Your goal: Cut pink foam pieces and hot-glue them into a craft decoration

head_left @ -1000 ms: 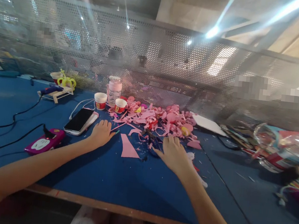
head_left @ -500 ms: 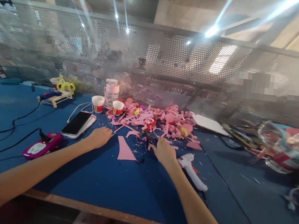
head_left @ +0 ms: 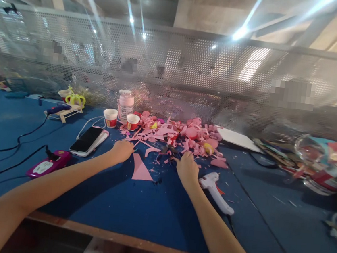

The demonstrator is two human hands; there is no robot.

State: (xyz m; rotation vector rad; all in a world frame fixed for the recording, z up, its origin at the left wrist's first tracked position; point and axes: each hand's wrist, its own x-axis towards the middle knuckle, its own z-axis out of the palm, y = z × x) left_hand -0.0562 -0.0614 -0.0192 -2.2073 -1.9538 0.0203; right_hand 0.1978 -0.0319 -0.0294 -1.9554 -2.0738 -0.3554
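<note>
My left hand (head_left: 122,152) is closed low over the blue table, left of the pink scraps. A small greenish tip shows by its fingers; the rest of what it may hold is hidden. Just right of it, a pink trapezoid-shaped piece (head_left: 141,168) lies flat on the table. My right hand (head_left: 187,170) is closed at the near edge of the scrap heap (head_left: 167,132). Dark scissors (head_left: 170,152) extend left from its fingers, partly hidden by scraps and the hand. Close by on the right lies a white glue gun (head_left: 217,194).
Left of my hands are a phone (head_left: 86,139), a purple power block (head_left: 49,164) and cords. Two paper cups (head_left: 110,118) and a pink-lidded bottle (head_left: 126,104) stand behind. A blue glue gun (head_left: 57,109) rests on a small rack. Right is a clear plastic container (head_left: 324,172).
My left hand has moved a little right and away from me, closer to the trapezoid piece. My right hand has shifted slightly away and right. The pink piece stays in place.
</note>
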